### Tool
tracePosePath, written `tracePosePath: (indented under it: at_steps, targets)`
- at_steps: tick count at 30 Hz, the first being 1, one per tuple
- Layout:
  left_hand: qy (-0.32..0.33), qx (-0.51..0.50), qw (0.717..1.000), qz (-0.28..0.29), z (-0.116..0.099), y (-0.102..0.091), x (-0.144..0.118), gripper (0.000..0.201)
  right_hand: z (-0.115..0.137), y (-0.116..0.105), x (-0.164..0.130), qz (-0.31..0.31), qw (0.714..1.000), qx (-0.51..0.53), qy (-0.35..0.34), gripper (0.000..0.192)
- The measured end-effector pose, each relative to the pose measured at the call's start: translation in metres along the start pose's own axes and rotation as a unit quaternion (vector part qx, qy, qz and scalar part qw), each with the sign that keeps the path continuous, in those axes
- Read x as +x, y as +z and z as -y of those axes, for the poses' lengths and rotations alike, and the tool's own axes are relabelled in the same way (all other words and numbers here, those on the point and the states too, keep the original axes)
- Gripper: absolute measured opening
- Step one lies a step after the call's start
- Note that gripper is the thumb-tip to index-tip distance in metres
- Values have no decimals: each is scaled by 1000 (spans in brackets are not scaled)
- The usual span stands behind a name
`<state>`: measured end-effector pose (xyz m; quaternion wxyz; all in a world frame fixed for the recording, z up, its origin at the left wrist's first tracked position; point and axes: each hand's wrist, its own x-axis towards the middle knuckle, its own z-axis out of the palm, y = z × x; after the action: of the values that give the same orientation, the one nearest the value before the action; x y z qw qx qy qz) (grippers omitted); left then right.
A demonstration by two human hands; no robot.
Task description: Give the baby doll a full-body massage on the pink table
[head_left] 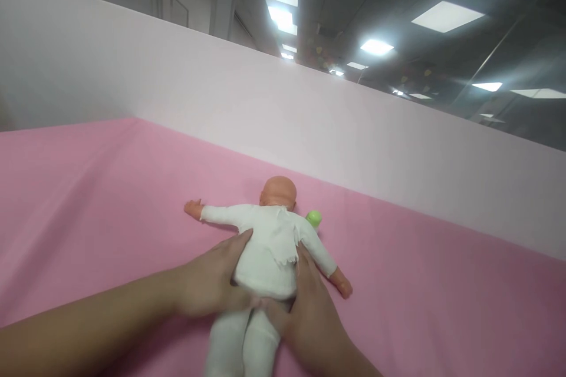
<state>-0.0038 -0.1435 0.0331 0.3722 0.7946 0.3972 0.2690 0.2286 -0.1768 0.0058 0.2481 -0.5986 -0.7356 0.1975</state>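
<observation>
A baby doll point(265, 253) in white clothing lies stretched out on a pink cover, its back towards me. Its bald head point(278, 189) points away, its arms spread to both sides, and a torn flap of white cloth lies on its upper back. My left hand point(216, 280) grips the left side of the torso, the ends of some fingers hidden. On the opposite side my right hand point(309, 306) holds the waist, with fingers along the torso under the doll's arm. Both thumbs nearly meet at the hips. The lower legs run out of view.
Beside the doll's right-hand shoulder lies a small object with a green cap point(314, 219), partly hidden. The pink cover point(420, 283) has folds at left. A pale, low wall point(265, 106) borders it behind; beyond are a doorway point(183, 0) and lit ceiling panels point(446, 16).
</observation>
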Motion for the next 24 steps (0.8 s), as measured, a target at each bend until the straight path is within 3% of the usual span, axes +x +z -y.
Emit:
tracePosePath:
  at_steps: [3, 6, 10, 16, 20, 24]
  targets:
    - [-39, 83, 996, -13, 11, 11, -5, 132, 5, 1, -3, 8, 1000, 10, 1, 109]
    - [-52, 128, 990, -2, 29, 15, -5, 142, 8, -1, -4, 19, 999, 24, 19, 112]
    - [-6, 91, 996, 24, 39, 5, 1, 140, 7, -11, 0, 51, 996, 75, 15, 109]
    - [3, 69, 996, 50, 31, -10, 3, 136, -4, -26, 7, 102, 988, 113, -11, 109]
    - [-21, 128, 991, 34, 33, -6, 0, 132, -6, -23, 6, 83, 992, 90, -33, 103]
    - [-81, 225, 971, 3, 22, 1, -2, 110, -5, -16, 1, 47, 998, 38, -20, 94]
